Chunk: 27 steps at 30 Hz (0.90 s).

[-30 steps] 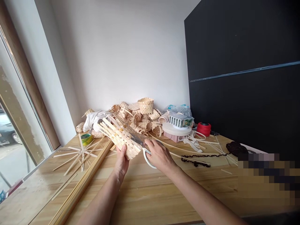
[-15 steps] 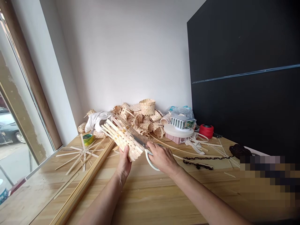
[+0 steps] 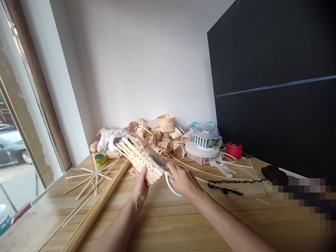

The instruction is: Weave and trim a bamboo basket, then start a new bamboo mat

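Note:
A half-woven basket (image 3: pixel 143 161) of pale flat strips is gripped by my left hand (image 3: pixel 141 185), thumb on its near side. It is tilted, with long loose strip ends fanning out to the upper left. My right hand (image 3: pixel 183 180) is closed on a pair of scissors (image 3: pixel 172 185) with pale handles. Their dark blades (image 3: pixel 159 160) lie along the basket's right side; whether they touch a strip I cannot tell.
Behind is a heap of woven baskets (image 3: pixel 166 123). A star of crossed strips (image 3: pixel 96 173), a yellow tape roll (image 3: pixel 100 160) and a long strip bundle (image 3: pixel 97 206) lie left. On the right are a white turntable (image 3: pixel 202 150), red thread spool (image 3: pixel 233 150) and dark braided cord (image 3: pixel 225 189).
The whole scene has shifted slightly down and right in view. Both hands keep their hold, and the scissors remain beside the basket in nearly the same pose.

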Each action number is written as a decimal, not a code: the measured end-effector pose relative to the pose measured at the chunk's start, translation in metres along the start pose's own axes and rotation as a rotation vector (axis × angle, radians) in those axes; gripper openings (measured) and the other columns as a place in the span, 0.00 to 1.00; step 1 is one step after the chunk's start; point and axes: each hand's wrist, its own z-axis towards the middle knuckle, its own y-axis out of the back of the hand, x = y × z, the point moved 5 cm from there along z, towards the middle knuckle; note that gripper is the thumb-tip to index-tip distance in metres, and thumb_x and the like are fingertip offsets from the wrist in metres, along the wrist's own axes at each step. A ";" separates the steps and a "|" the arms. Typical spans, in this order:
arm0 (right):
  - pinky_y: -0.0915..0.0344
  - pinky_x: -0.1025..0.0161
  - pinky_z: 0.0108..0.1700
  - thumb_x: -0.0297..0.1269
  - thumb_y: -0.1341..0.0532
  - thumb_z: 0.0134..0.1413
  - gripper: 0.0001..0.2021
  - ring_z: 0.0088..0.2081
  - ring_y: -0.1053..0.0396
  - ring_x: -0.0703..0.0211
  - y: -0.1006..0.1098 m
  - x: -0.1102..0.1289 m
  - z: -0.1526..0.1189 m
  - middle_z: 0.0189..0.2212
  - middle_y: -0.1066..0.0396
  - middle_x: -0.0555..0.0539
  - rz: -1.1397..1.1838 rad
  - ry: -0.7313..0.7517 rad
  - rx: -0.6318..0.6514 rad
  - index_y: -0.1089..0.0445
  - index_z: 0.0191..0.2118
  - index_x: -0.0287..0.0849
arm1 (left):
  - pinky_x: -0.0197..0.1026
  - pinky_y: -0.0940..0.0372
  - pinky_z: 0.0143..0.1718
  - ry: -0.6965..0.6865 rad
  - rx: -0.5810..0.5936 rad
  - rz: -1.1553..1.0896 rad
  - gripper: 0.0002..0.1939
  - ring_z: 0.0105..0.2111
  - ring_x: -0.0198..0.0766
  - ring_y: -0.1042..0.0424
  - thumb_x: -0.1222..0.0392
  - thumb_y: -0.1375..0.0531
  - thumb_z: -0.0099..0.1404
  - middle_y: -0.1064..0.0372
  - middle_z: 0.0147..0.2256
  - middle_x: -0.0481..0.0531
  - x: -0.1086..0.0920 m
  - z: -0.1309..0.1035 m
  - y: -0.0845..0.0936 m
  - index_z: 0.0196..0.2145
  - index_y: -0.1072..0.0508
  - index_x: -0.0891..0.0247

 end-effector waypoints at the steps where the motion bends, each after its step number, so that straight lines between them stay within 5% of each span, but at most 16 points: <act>1: 0.46 0.65 0.30 0.31 0.47 0.52 0.10 0.33 0.30 0.58 0.001 0.000 -0.001 0.33 0.28 0.47 -0.014 -0.005 -0.012 0.36 0.41 0.42 | 0.47 0.46 0.55 -0.008 0.006 -0.001 0.38 0.58 0.47 0.50 0.51 0.38 0.54 0.48 0.59 0.50 0.000 0.000 -0.001 0.58 0.52 0.49; 27: 0.47 0.63 0.32 0.30 0.46 0.50 0.10 0.37 0.34 0.56 0.019 -0.006 0.003 0.35 0.32 0.46 -0.114 -0.018 -0.011 0.36 0.40 0.43 | 0.47 0.47 0.56 -0.006 0.045 0.020 0.36 0.57 0.46 0.47 0.51 0.39 0.55 0.44 0.57 0.51 -0.003 -0.003 -0.006 0.58 0.49 0.52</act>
